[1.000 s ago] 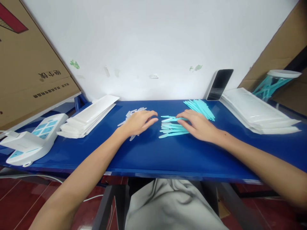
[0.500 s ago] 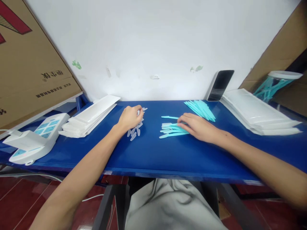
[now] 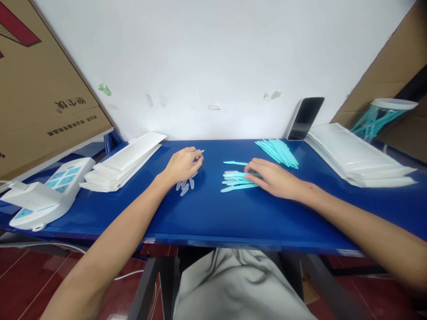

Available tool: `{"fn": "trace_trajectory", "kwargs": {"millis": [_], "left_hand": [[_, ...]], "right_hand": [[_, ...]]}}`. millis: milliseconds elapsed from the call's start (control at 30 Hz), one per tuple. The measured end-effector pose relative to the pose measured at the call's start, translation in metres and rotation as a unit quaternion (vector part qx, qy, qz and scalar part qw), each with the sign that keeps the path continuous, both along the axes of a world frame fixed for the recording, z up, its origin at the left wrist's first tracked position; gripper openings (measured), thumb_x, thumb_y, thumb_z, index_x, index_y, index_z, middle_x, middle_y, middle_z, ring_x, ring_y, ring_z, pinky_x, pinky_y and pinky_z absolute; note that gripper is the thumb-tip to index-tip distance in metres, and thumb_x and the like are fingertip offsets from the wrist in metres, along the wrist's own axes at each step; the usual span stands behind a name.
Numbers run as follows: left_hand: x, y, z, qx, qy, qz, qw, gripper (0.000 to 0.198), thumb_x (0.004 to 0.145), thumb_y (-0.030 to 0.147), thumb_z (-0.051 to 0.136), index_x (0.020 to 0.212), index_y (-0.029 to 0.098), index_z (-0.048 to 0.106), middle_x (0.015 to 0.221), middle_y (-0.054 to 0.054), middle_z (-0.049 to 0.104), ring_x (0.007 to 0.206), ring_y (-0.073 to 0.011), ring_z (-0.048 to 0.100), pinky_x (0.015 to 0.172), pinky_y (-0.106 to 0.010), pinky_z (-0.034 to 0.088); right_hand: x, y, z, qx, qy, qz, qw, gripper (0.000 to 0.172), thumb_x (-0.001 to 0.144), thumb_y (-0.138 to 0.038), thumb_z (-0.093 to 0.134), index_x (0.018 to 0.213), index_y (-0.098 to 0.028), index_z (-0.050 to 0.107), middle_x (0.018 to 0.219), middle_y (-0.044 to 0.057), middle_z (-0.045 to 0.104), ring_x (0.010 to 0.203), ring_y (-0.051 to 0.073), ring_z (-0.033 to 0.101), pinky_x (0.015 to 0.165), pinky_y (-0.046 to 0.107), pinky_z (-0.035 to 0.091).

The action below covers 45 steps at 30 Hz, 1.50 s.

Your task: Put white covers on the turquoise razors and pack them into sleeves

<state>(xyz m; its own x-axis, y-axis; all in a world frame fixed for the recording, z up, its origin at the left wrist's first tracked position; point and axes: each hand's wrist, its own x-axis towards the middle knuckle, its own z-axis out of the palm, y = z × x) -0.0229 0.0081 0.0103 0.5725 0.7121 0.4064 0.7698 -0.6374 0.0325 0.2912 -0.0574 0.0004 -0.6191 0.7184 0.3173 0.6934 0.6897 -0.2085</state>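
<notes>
My left hand [image 3: 183, 164] rests over a loose pile of small translucent plastic blade caps [image 3: 185, 190]. Its thumb and fingers are curled together at the far side of the pile, hiding whatever is between them. Over a group of teal eyebrow razors [image 3: 230, 189], my right hand [image 3: 267, 175] has its fingers closed round the handle end of a razor. The blade ends of these razors point left, towards the caps. One teal razor [image 3: 233, 162] lies apart, just beyond the group.
A fanned stack of teal razors [image 3: 278, 152] lies behind my right hand. A phone [image 3: 306, 118] leans against the wall. White packets are stacked left [image 3: 126, 162] and right [image 3: 360, 153]. A power strip [image 3: 63, 186] lies far left, and a clear tub [image 3: 378, 120] stands far right.
My left hand's fingers have shifted slightly to the right over the caps. My right hand stays at the razors, almost unmoved. The whole view has shifted a little.
</notes>
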Motion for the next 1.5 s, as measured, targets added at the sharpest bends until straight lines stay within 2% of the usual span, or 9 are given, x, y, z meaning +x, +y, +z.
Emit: {"fn": "trace_trajectory", "kwargs": {"millis": [133,300,467,733,867,967,1200,1400,1500], "left_hand": [[0.0008,-0.0006,0.0001,0.001,-0.003,-0.012,1.0,0.034,0.098,0.032,0.042,0.086,0.018,0.07,0.079,-0.007,0.062,0.077,-0.0215,0.059,0.066,-0.031,0.042],[0.0011,-0.0013,0.0001,0.005,-0.016,-0.026,1.0,0.034,0.098,0.031,0.041,0.086,0.018,0.07,0.077,-0.006,0.063,0.076,-0.0209,0.059,0.067,-0.032,0.042],[0.0005,-0.0004,-0.0005,0.005,-0.018,-0.027,0.999,0.035,0.098,0.032,0.04,0.086,0.018,0.069,0.078,-0.006,0.064,0.076,-0.0211,0.058,0.068,-0.032,0.04],[0.0001,0.0008,-0.0011,0.003,-0.016,-0.023,1.0,0.035,0.098,0.032,0.04,0.086,0.017,0.07,0.078,-0.007,0.065,0.077,-0.0214,0.059,0.068,-0.033,0.041],[0.0005,0.0009,-0.0013,0.006,-0.016,-0.022,1.0,0.035,0.098,0.032,0.041,0.085,0.018,0.07,0.077,-0.007,0.065,0.076,-0.0215,0.059,0.068,-0.032,0.041],[0.0,0.0016,-0.0015,0.01,-0.017,-0.021,1.0,0.035,0.098,0.033,0.04,0.084,0.018,0.07,0.077,-0.007,0.065,0.075,-0.0212,0.058,0.067,-0.032,0.04],[-0.0025,0.0039,-0.0024,0.012,-0.015,-0.015,1.0,0.036,0.098,0.034,0.04,0.085,0.018,0.069,0.076,-0.007,0.066,0.074,-0.0212,0.058,0.066,-0.032,0.04],[-0.0047,0.0059,-0.0045,0.007,-0.012,0.005,1.0,0.036,0.099,0.035,0.04,0.087,0.018,0.07,0.078,-0.007,0.067,0.076,-0.0224,0.059,0.067,-0.033,0.042],[-0.0061,0.0065,-0.0045,-0.005,0.0,0.037,0.999,0.036,0.099,0.036,0.04,0.095,0.019,0.071,0.084,-0.008,0.067,0.082,-0.0242,0.06,0.071,-0.035,0.044]], "right_hand": [[-0.0003,-0.0008,-0.0005,-0.023,-0.001,0.007,1.0,0.026,0.104,-0.039,0.041,0.101,-0.021,0.06,0.094,0.009,0.065,0.082,0.024,0.063,0.071,0.035,0.048],[0.0015,0.0017,-0.0042,-0.032,-0.011,0.009,0.999,0.025,0.102,-0.036,0.044,0.108,-0.02,0.063,0.099,0.01,0.066,0.086,0.024,0.064,0.075,0.036,0.048],[0.0015,0.0016,-0.0026,-0.029,-0.008,0.014,0.999,0.025,0.103,-0.036,0.042,0.102,-0.02,0.062,0.096,0.009,0.064,0.079,0.022,0.062,0.069,0.034,0.047],[-0.0007,0.002,-0.0025,0.081,-0.032,0.025,0.996,0.027,0.104,-0.031,0.04,0.1,-0.019,0.063,0.093,0.009,0.065,0.073,0.021,0.06,0.064,0.033,0.043],[-0.0041,0.0025,-0.0016,0.187,-0.082,0.011,0.979,0.032,0.106,-0.031,0.038,0.096,-0.019,0.066,0.089,0.011,0.066,0.077,0.023,0.058,0.068,0.035,0.039],[-0.0059,0.0023,-0.0026,0.215,-0.12,0.016,0.969,0.034,0.106,-0.027,0.038,0.094,-0.019,0.068,0.089,0.01,0.067,0.076,0.022,0.057,0.067,0.036,0.036],[-0.0045,-0.0005,-0.003,0.132,-0.068,0.051,0.988,0.033,0.106,-0.032,0.04,0.103,-0.018,0.07,0.097,0.011,0.069,0.085,0.024,0.063,0.074,0.037,0.044],[-0.0014,0.0001,-0.0015,0.055,0.026,0.01,0.998,0.036,0.106,-0.033,0.036,0.119,-0.018,0.065,0.102,0.013,0.068,0.096,0.028,0.063,0.082,0.04,0.05],[-0.001,0.0019,-0.0048,0.036,0.042,0.0,0.998,0.033,0.104,-0.033,0.037,0.117,-0.019,0.065,0.104,0.013,0.069,0.099,0.029,0.061,0.086,0.044,0.05]]}}
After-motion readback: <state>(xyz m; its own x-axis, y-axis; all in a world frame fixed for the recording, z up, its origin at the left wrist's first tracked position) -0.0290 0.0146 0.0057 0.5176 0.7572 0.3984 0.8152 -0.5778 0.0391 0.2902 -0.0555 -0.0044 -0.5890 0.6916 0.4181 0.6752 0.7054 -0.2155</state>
